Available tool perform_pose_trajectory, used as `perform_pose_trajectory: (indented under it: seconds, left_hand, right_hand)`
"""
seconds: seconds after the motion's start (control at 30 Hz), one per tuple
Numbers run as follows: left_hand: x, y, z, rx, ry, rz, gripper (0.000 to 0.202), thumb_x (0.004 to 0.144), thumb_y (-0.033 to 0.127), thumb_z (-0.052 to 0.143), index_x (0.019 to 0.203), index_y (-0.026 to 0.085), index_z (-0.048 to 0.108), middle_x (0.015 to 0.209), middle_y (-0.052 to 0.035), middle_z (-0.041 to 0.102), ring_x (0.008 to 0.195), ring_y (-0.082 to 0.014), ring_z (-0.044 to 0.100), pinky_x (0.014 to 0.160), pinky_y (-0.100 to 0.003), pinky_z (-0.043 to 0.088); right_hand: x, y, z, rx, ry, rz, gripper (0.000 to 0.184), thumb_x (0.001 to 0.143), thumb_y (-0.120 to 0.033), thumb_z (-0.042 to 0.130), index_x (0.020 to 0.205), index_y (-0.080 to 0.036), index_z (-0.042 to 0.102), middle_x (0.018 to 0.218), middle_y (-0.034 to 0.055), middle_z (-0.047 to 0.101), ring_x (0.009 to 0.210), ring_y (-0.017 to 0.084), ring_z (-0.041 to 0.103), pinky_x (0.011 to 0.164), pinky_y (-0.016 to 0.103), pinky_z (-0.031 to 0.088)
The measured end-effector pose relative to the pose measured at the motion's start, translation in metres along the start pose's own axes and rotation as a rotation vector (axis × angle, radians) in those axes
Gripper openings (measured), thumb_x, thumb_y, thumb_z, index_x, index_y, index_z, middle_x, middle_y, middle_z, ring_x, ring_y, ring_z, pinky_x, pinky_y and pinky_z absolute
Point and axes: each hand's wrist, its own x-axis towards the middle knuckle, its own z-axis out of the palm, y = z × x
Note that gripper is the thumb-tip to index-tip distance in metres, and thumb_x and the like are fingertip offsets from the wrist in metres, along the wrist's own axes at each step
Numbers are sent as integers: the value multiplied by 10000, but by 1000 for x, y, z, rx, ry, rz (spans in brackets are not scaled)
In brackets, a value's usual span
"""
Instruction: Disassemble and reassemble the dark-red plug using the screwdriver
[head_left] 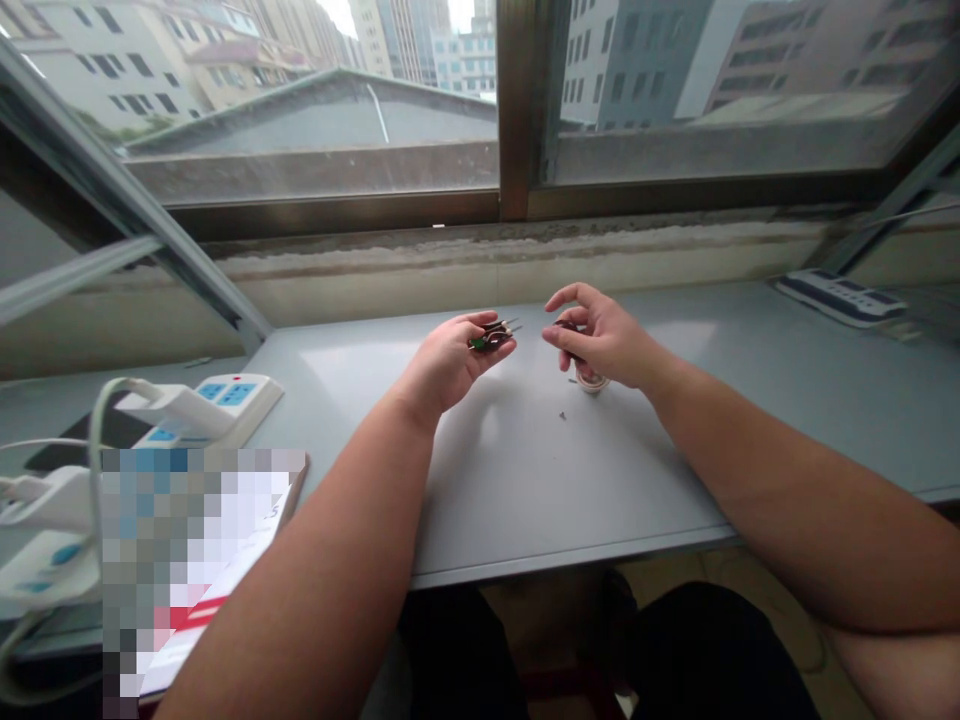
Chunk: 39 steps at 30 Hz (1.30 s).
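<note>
Above the grey table, my left hand [461,360] is closed around a small dark part [495,336] with a green patch like a circuit board and thin metal prongs pointing right. Across a short gap, my right hand [600,335] pinches a small dark piece [571,327] between thumb and fingers; most of it is hidden and its kind is unclear. Below that hand stands a small round container [592,381], partly covered by the fingers. A tiny metal piece [562,415], perhaps a screw, lies on the table nearer me, and another sits beside the container.
The grey table [495,520] runs up to the wall under the window. White power strips [244,395] with plugs and cables stand at left, near a partly blurred booklet [247,530]. Another power strip [840,298] lies at the far right. Metal frame bars [202,275] slant at the left.
</note>
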Motion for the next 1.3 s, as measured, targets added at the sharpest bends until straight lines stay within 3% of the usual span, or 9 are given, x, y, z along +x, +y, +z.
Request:
perform_pose_trajectory:
  seconds: [0.1, 0.2, 0.33, 0.47, 0.57, 0.73, 0.9, 1.17, 1.3]
  left_hand:
    - [-4, 0, 1, 50, -33, -30, 363, 838, -34, 608, 1186, 65, 594, 1024, -154, 725, 916, -202, 756, 1006, -390, 629]
    - [-4, 0, -1, 116, -53, -68, 364, 920, 43, 650, 1267, 98, 558, 1066, -167, 740, 887, -206, 776, 1010, -399, 624]
    - [-4, 0, -5, 192, -73, -82, 308, 952, 96, 673, 1246, 116, 584, 1060, -161, 748, 851, -193, 777, 1017, -414, 615]
    - [-3, -1, -7, 195, -163, -67, 119, 955, 122, 694, 1060, 75, 664, 1064, -159, 743, 912, -171, 759, 1076, -377, 586]
    - [-1, -3, -7, 161, -205, -56, 121, 966, 163, 693, 1027, 59, 686, 1084, -172, 744, 953, -185, 757, 1096, -383, 581]
    - [1, -4, -3, 86, -170, -87, 155, 971, 218, 673, 1033, 76, 677, 1097, -193, 753, 979, -225, 771, 1049, -401, 616]
    - [0, -5, 4, 50, -185, -145, 161, 970, 195, 634, 1069, 75, 675, 1024, -178, 778, 928, -225, 788, 992, -367, 641]
    - [-4, -6, 7, 21, -221, -138, 158, 966, 184, 643, 1016, 55, 718, 1061, -195, 787, 961, -216, 783, 1066, -390, 613]
    - [-3, -7, 2, 62, -286, -83, 161, 926, 167, 711, 1027, 44, 735, 1098, -201, 776, 1000, -215, 777, 1077, -377, 606]
  right_hand:
    - [2, 5, -4, 6, -19, 10, 435, 781, -315, 877, 1036, -247, 532, 725, -63, 655, 486, 82, 544, 395, 191, 434]
    - [5, 9, -9, 23, -50, -16, 362, 757, -218, 875, 992, -209, 599, 826, 3, 747, 666, 126, 699, 629, 260, 613]
    - [7, 9, -15, 112, -29, -19, 387, 709, -166, 899, 1015, -184, 664, 1002, 78, 806, 883, 180, 780, 865, 340, 656]
    - [8, 8, -17, 166, -6, -25, 436, 697, -197, 922, 1047, -191, 662, 1052, 90, 814, 892, 199, 791, 874, 378, 663]
    - [8, 7, -19, 145, -31, -51, 417, 721, -266, 921, 1056, -188, 685, 1053, 90, 806, 894, 212, 778, 822, 380, 664]
    - [8, 8, -18, -193, -5, -276, 351, 800, -379, 873, 1111, -237, 793, 1100, 65, 706, 848, 159, 608, 634, 271, 545]
    - [9, 16, -8, -165, -7, -324, 322, 816, -378, 860, 1121, -285, 818, 1132, 55, 628, 923, 172, 575, 707, 287, 533]
    - [9, 17, -3, -272, -46, -266, 308, 838, -333, 805, 1140, -270, 807, 1101, 62, 713, 1006, 227, 637, 824, 371, 543]
    - [7, 13, -4, -392, -37, -325, 298, 839, -314, 785, 1131, -253, 802, 1087, 70, 729, 992, 233, 663, 839, 386, 548]
